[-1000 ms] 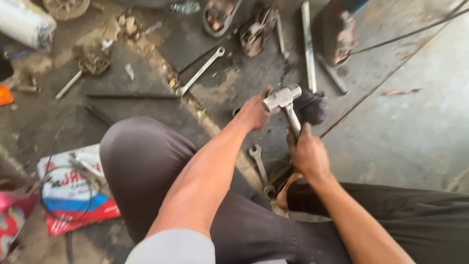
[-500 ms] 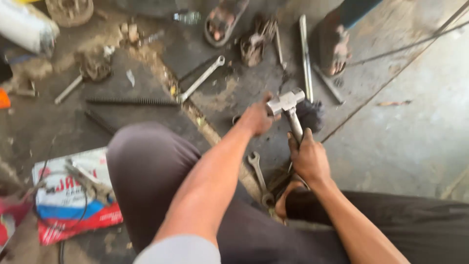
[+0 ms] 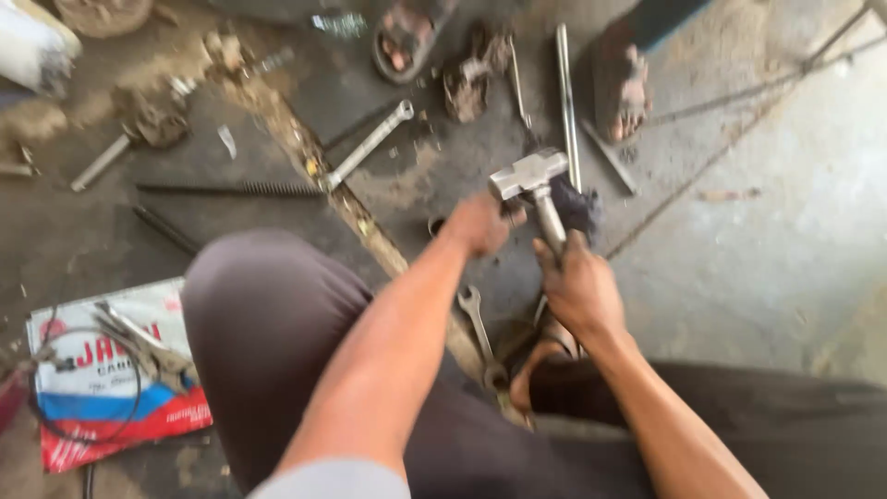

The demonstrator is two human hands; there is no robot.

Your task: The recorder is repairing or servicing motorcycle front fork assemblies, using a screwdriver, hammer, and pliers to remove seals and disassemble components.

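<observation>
— While the right hand (image 3: pixel 580 294) is gripping the hammer (image 3: pixel 530 176) by its handle, fingers wrapped fully closed, where is the head sitting?

— It is hanging just above the left hand (image 3: pixel 480 224), in front of a dark clump (image 3: pixel 580 205) on the floor (image 3: pixel 758 259). The head is riding slightly higher in the view than half a second ago, though the camera is also drifting, so I am logging that as a likely small lift, not a sure one.

— Left hand state?

— Its fingers are curling in, the knuckles almost touching the hammer head. Whatever they are pinching is hidden beneath the hand; I cannot tell what it is.

— Meaning for the work?

— My judgement: the hammering is going on, with the left hand steadying the piece. Both hands are keeping the same stations as a second ago, so nothing is finished.

— Surroundings?

— A small spanner (image 3: pixel 476 323) is lying between the person's legs, well below the hammer. A longer wrench (image 3: pixel 370 143) and a threaded rod (image 3: pixel 231 189) are lying to the left, a plain steel bar (image 3: pixel 565 102) beyond the hammer. Another person's sandalled foot (image 3: pixel 624 88) is resting near the bar. Pliers (image 3: pixel 139 344) are sitting on a printed bag (image 3: pixel 111 407) at far left.
</observation>
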